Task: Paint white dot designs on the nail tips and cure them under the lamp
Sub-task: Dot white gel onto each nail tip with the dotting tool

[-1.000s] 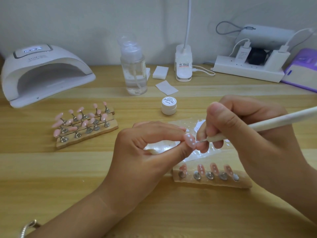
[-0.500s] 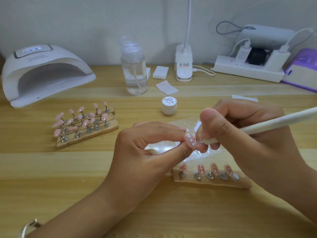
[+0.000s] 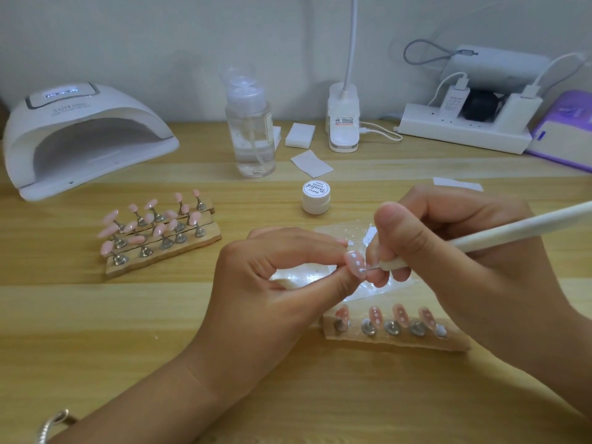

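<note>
My left hand (image 3: pixel 275 283) pinches a pink nail tip (image 3: pixel 355 263) that bears white dots. My right hand (image 3: pixel 455 261) grips a white dotting pen (image 3: pixel 499 233) whose thin metal point touches the lower part of that tip. Under my hands lies a shiny palette sheet (image 3: pixel 362 290) with white paint smears. In front of it a wooden holder (image 3: pixel 394 342) carries several pink tips with white dots. A second wooden stand (image 3: pixel 166 251) with several plain pink tips sits at the left. The white curing lamp (image 3: pixel 80 139) stands at the far left, its opening facing me.
A small white paint jar (image 3: pixel 315 197) stands behind my hands. Further back are a clear pump bottle (image 3: pixel 250 136), white wipes (image 3: pixel 310 161), a desk lamp base (image 3: pixel 343 123), a power strip with chargers (image 3: pixel 464 136) and a purple box (image 3: pixel 567 136) at the right edge.
The pen's point has moved down along the nail tip and my right hand has shifted slightly lower. My left hand keeps the tip still.
</note>
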The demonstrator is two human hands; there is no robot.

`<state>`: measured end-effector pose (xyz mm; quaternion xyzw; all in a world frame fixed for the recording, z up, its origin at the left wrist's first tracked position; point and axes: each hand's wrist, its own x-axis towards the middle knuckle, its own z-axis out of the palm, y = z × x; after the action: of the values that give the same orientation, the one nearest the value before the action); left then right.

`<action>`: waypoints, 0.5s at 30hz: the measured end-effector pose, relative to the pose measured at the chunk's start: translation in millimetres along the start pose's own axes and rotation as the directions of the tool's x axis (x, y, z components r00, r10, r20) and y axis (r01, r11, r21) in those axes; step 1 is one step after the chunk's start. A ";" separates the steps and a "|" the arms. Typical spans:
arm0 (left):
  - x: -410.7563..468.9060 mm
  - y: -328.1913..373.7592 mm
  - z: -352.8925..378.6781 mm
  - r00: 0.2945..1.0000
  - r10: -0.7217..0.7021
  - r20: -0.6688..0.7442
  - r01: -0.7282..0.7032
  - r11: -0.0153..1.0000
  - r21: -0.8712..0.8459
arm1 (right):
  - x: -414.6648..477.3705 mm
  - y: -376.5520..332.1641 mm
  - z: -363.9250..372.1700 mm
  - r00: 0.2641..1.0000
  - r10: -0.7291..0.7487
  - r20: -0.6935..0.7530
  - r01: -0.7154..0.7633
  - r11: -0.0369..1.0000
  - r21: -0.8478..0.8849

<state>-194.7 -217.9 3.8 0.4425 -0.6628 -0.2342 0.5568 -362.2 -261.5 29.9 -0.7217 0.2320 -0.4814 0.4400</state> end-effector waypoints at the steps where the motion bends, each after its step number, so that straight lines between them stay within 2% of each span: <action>1: -0.1 -0.4 -0.3 1.000 0.004 0.003 -0.004 1.000 0.002 | 0.0 0.2 -0.1 1.000 0.000 0.001 0.000 1.000 -0.001; 10: -2.6 -5.4 0.3 0.997 -0.061 -0.038 0.060 0.998 -0.028 | 6.1 -3.5 -5.9 0.997 -0.010 -0.081 0.020 0.992 0.124; 15: -4.1 -3.8 0.4 0.990 -0.130 -0.046 0.124 0.987 -0.104 | 13.1 -9.3 -12.0 0.983 -0.042 -0.180 0.054 0.996 0.067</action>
<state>-193.9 -216.4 -1.6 0.4612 -0.6056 -0.2906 0.5797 -368.3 -271.7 46.0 -0.6647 0.2358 -0.5627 0.4311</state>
